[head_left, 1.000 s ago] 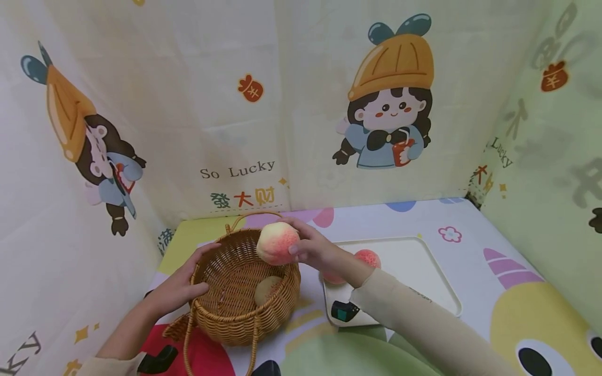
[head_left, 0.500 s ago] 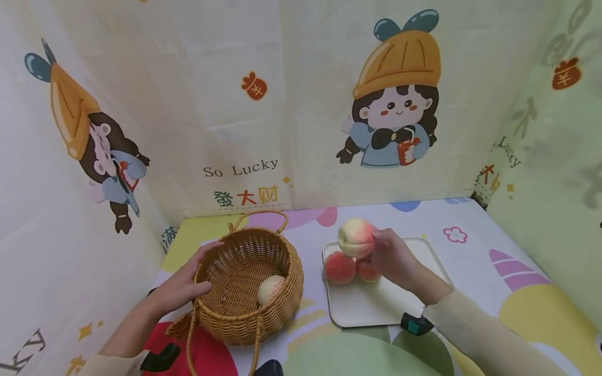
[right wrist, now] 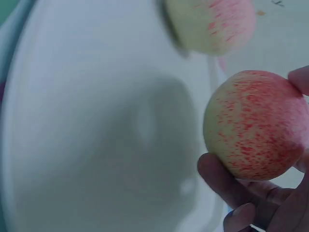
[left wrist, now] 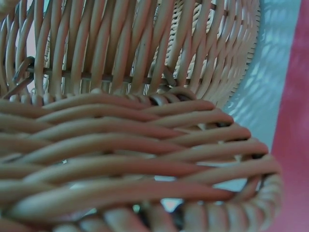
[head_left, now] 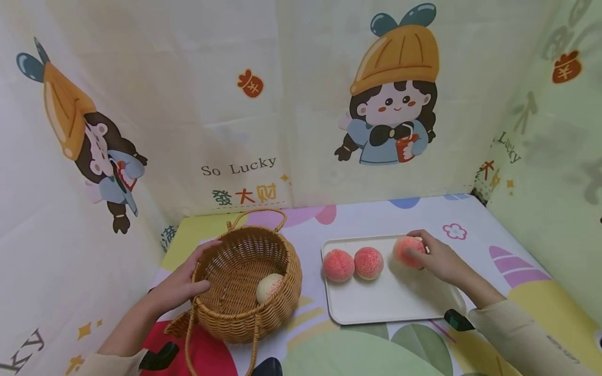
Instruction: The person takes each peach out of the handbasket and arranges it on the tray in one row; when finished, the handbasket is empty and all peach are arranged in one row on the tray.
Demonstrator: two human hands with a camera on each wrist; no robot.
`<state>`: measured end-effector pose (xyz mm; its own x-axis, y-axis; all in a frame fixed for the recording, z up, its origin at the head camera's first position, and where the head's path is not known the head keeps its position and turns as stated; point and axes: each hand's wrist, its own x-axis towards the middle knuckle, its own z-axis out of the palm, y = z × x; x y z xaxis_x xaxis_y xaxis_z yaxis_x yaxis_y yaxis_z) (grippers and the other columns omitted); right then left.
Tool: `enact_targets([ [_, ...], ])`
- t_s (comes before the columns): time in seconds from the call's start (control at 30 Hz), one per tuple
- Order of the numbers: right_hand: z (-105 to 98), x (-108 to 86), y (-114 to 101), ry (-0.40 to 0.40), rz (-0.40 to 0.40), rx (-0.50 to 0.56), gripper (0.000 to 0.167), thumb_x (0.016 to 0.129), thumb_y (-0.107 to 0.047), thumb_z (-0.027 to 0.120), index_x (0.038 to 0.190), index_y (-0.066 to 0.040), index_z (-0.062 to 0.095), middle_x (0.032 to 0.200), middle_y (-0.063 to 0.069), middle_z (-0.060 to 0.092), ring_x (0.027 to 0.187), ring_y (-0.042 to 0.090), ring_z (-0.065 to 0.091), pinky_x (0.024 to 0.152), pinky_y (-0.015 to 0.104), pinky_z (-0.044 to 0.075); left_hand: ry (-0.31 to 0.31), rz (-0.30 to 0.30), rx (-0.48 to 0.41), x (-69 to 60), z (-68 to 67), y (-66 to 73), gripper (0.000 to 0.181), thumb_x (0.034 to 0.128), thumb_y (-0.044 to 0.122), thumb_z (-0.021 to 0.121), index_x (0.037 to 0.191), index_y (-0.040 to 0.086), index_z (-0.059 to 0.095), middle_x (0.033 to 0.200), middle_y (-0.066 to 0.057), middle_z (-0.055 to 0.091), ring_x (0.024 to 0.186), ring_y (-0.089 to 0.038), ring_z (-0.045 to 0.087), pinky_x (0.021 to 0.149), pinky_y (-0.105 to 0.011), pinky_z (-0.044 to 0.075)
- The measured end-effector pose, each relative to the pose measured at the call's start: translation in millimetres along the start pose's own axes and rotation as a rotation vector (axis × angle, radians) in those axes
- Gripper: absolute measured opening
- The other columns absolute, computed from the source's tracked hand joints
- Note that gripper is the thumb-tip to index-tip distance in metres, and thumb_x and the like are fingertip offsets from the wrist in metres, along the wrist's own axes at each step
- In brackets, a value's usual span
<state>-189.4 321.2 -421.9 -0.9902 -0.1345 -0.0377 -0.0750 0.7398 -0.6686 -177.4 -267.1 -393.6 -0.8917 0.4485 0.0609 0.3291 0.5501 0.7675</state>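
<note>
My right hand (head_left: 439, 258) grips a pink and cream peach (head_left: 408, 251) over the right part of the white tray (head_left: 376, 308). In the right wrist view the thumb and fingers curl round this peach (right wrist: 256, 125). Two more peaches lie side by side on the tray, a left one (head_left: 338, 265) and a right one (head_left: 369, 263). My left hand (head_left: 181, 279) holds the left rim of the wicker basket (head_left: 230, 329), thumb inside. One pale peach (head_left: 269, 288) sits inside the basket at its right. Only woven basket (left wrist: 120, 145) fills the left wrist view; the left fingers do not show there.
The basket's thin handles, one at the back (head_left: 261, 211) and one hanging at the front, stick out from it. A patterned cloth (head_left: 367, 352) covers the table. Printed cloth walls (head_left: 310, 120) enclose the back and both sides.
My right hand has carried the peach from above the basket, rightward over the two tray peaches, and down to the tray's right part. The left hand stays on the basket rim.
</note>
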Motion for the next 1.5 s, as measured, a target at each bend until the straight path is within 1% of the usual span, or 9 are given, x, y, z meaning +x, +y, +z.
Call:
enact_targets([
  [0.1, 4.2, 0.8, 7.0, 0.006, -0.055, -0.124, 0.060, 0.100, -0.045, 0.059, 0.143, -0.005, 0.048, 0.117, 0.020, 0.063, 0.099, 0.033, 0.063, 0.081, 0.051, 0.048, -0.003, -0.007, -0.010, -0.3, 0.5, -1.0, 0.083, 0.0843, 0.001, 0.062, 0.157, 0.019, 0.027, 0.162, -0.015, 0.020, 0.142, -0.047, 0.023, 0.089, -0.070, 0.039],
  [0.2, 6.4, 1.5, 9.0, 0.022, -0.108, -0.178, 0.060, 0.099, -0.046, 0.060, 0.141, -0.004, 0.052, 0.132, 0.024, 0.058, 0.115, 0.039, 0.054, 0.090, 0.059, 0.044, -0.004, -0.007, -0.016, 0.0, 1.4, -2.4, 0.083, 0.0843, 0.001, 0.062, 0.157, 0.019, 0.027, 0.162, -0.016, 0.019, 0.142, -0.048, 0.022, 0.088, -0.071, 0.039],
  [0.4, 3.9, 1.5, 11.2, -0.021, -0.184, -0.170, 0.066, 0.098, -0.045, 0.063, 0.149, -0.006, 0.045, 0.143, 0.025, 0.048, 0.125, 0.040, 0.047, 0.096, 0.063, 0.041, -0.002, 0.001, -0.020, 1.2, 3.0, -3.9, 0.082, 0.0838, 0.001, 0.062, 0.156, 0.017, 0.027, 0.161, -0.017, 0.020, 0.141, -0.050, 0.023, 0.088, -0.074, 0.039],
  [0.53, 0.6, 1.9, 13.8, -0.070, -0.238, -0.133, 0.077, 0.087, -0.034, 0.079, 0.149, -0.004, 0.044, 0.144, 0.025, 0.046, 0.110, 0.032, 0.054, 0.084, 0.046, 0.052, -0.001, 0.015, -0.010, 2.6, 2.4, -2.7, 0.081, 0.0837, 0.001, 0.061, 0.156, 0.017, 0.028, 0.160, -0.017, 0.021, 0.140, -0.048, 0.025, 0.088, -0.073, 0.039],
  [0.67, -0.2, 4.1, 13.9, -0.118, -0.230, -0.102, 0.086, 0.077, -0.026, 0.088, 0.148, -0.004, 0.044, 0.141, 0.023, 0.050, 0.090, 0.022, 0.054, 0.069, 0.029, 0.051, -0.004, 0.005, -0.015, 2.8, 2.1, -2.5, 0.082, 0.0837, 0.001, 0.062, 0.156, 0.018, 0.028, 0.161, -0.017, 0.020, 0.140, -0.050, 0.025, 0.087, -0.074, 0.040],
  [0.93, 9.2, 5.3, 8.4, -0.101, -0.183, -0.138, 0.089, 0.072, -0.040, 0.091, 0.144, -0.006, 0.051, 0.128, 0.013, 0.060, 0.087, 0.018, 0.054, 0.073, 0.033, 0.049, -0.005, -0.008, -0.021, 1.6, 1.3, -2.2, 0.083, 0.0843, 0.003, 0.063, 0.157, 0.020, 0.027, 0.162, -0.016, 0.018, 0.142, -0.049, 0.022, 0.087, -0.074, 0.039],
  [1.17, 11.6, 1.8, 2.6, -0.073, -0.175, -0.197, 0.100, 0.070, -0.048, 0.090, 0.148, -0.005, 0.046, 0.130, 0.016, 0.059, 0.091, 0.021, 0.057, 0.075, 0.041, 0.050, -0.008, -0.011, -0.014, 1.7, 1.0, -2.4, 0.083, 0.0842, 0.002, 0.063, 0.157, 0.021, 0.027, 0.163, -0.015, 0.018, 0.143, -0.047, 0.020, 0.088, -0.071, 0.039],
  [1.37, 9.1, 3.8, -27.6, 0.026, -0.205, -0.304, 0.102, 0.075, -0.071, 0.074, 0.155, -0.020, 0.039, 0.143, 0.013, 0.049, 0.114, 0.033, 0.060, 0.082, 0.058, 0.052, -0.009, 0.007, -0.015, 3.0, 0.9, -2.2, 0.082, 0.0847, 0.000, 0.062, 0.157, 0.019, 0.027, 0.161, -0.016, 0.020, 0.141, -0.047, 0.023, 0.089, -0.073, 0.039],
  [1.5, 15.8, 9.9, -69.3, -0.001, -0.332, -0.240, 0.089, 0.081, -0.067, 0.071, 0.153, -0.024, 0.043, 0.148, 0.007, 0.046, 0.124, 0.031, 0.055, 0.090, 0.057, 0.050, -0.005, -0.006, -0.010, 1.5, 0.6, -2.4, 0.082, 0.0854, 0.001, 0.062, 0.157, 0.021, 0.027, 0.162, -0.015, 0.018, 0.143, -0.047, 0.020, 0.089, -0.075, 0.037],
])
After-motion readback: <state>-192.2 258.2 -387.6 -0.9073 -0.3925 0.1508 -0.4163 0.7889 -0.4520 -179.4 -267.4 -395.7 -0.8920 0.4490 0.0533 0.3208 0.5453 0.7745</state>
